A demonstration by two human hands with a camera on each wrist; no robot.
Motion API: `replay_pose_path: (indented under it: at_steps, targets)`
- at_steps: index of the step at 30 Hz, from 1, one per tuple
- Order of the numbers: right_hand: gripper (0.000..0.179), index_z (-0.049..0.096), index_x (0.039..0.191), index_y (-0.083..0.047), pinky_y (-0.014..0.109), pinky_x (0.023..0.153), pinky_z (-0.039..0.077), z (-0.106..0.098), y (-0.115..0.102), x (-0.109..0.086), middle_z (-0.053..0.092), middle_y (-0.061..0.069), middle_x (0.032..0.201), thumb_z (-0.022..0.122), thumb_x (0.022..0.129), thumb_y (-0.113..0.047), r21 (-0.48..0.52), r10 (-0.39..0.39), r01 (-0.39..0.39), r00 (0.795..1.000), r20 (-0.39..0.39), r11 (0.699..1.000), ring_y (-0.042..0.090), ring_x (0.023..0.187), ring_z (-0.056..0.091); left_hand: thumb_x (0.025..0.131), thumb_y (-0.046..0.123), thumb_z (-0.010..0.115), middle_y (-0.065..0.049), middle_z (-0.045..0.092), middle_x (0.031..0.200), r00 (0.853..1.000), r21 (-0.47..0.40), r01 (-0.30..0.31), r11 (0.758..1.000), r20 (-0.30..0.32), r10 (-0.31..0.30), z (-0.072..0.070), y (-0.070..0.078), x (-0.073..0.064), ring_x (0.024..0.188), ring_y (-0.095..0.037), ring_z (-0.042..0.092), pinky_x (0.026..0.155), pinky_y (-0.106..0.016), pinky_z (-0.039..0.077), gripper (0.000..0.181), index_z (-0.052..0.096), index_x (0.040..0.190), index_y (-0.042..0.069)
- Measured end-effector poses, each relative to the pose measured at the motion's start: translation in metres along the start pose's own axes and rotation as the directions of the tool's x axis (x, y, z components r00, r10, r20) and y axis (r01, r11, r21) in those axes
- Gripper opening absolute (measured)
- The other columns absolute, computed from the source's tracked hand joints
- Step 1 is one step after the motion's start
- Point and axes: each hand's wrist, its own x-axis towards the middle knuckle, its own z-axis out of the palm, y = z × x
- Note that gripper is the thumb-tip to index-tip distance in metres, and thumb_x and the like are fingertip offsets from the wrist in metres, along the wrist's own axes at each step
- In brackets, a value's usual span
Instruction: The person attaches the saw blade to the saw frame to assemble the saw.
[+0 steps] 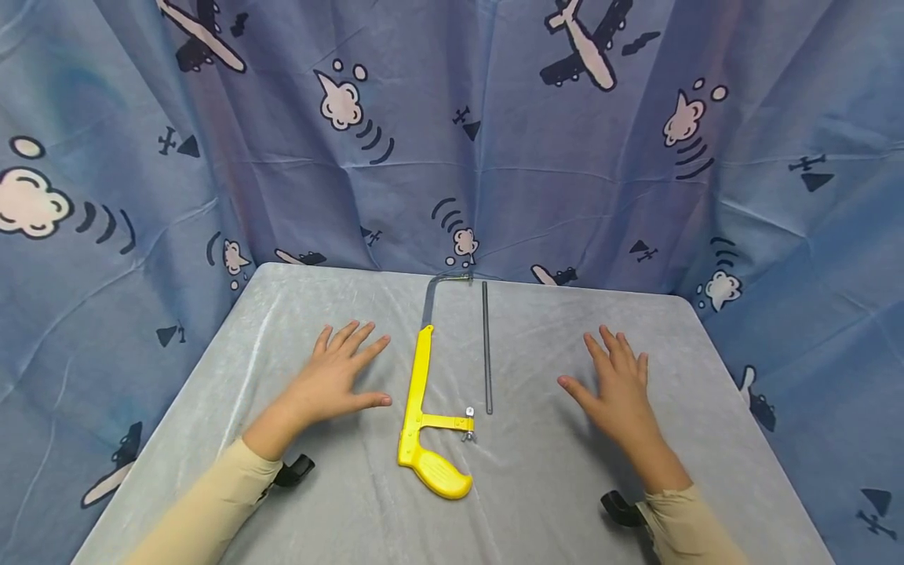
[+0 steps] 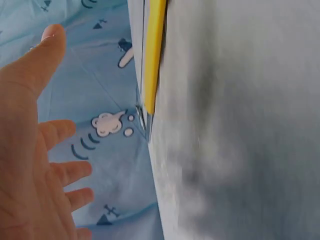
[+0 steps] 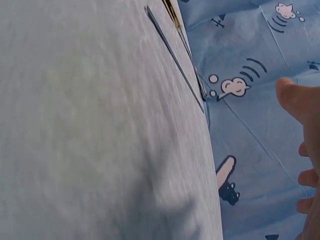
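A hacksaw frame (image 1: 419, 377) with a yellow handle and grey front arm lies near the middle of the table, its handle end nearest to me. To its right, a thin dark grey strip (image 1: 486, 345), resembling a saw blade, lies lengthwise. My left hand (image 1: 328, 382) hovers left of the hacksaw, fingers spread, apart from it. Over the right half of the table, my right hand (image 1: 617, 392) is likewise spread and holds nothing. The left wrist view shows the yellow frame (image 2: 155, 55) beyond the thumb; the right wrist view shows the strip (image 3: 165, 38) beside the frame.
A light grey cloth covers the table (image 1: 537, 486). Blue curtain (image 1: 424, 118) with airplane and cloud prints hangs behind and at both sides, meeting the table's far edge. Each wrist carries a black mount (image 1: 294, 471).
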Motion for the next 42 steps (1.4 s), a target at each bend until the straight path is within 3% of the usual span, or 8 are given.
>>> replay_pose_path:
  at_steps: [7,19,25,32,42]
  targets:
    - [0.084,0.045,0.152,-0.001,0.078,0.116,0.001,0.01,-0.01,0.003,0.032,0.027,0.161,0.081,0.086,-0.039,0.038,-0.001,0.0,1.0,0.017,0.999,0.051,0.15,0.02,0.083,0.079,0.061,-0.013,0.032,0.166,0.999,-0.048,-0.043,0.998,0.003,0.043,0.01,0.017,0.008,0.153,-0.042,0.024,0.118,-0.072,0.017,0.098,0.036,0.161,0.025]
    - [0.082,0.048,0.149,0.001,0.078,0.114,0.01,0.025,-0.019,0.007,0.036,0.026,0.157,0.083,0.083,-0.035,0.096,-0.021,0.021,1.0,0.007,0.995,0.051,0.146,0.027,0.082,0.077,0.064,-0.01,0.029,0.167,0.996,-0.148,-0.076,0.986,0.026,0.081,0.017,0.041,0.015,0.154,-0.04,0.024,0.12,-0.07,0.015,0.099,0.034,0.162,0.026]
    - [0.082,0.048,0.149,0.001,0.075,0.115,0.013,0.032,-0.023,0.01,0.038,0.026,0.156,0.084,0.083,-0.033,0.122,-0.026,0.024,1.0,0.018,0.992,0.049,0.145,0.03,0.081,0.073,0.069,-0.01,0.029,0.167,0.993,-0.236,-0.101,0.967,0.033,0.112,0.022,0.048,0.018,0.154,-0.035,0.024,0.122,-0.065,0.015,0.1,0.033,0.162,0.027]
    - [0.083,0.047,0.149,0.003,0.071,0.117,0.015,0.038,-0.031,0.013,0.038,0.026,0.156,0.084,0.083,-0.032,0.151,-0.023,0.016,0.999,0.043,0.988,0.048,0.145,0.03,0.079,0.062,0.079,-0.013,0.036,0.163,0.986,-0.312,-0.156,0.937,0.003,0.165,0.029,0.055,0.02,0.151,-0.036,0.03,0.124,-0.058,0.019,0.099,0.04,0.159,0.017]
    - [0.081,0.047,0.15,0.002,0.064,0.118,0.023,0.046,-0.041,0.018,0.041,0.025,0.155,0.082,0.086,-0.034,0.172,0.016,-0.033,0.995,0.097,0.985,0.045,0.145,0.033,0.081,0.055,0.081,-0.008,0.044,0.158,0.984,-0.388,-0.149,0.91,0.034,0.175,0.04,0.062,0.02,0.147,-0.031,0.038,0.122,-0.051,0.03,0.092,0.045,0.155,0.013]
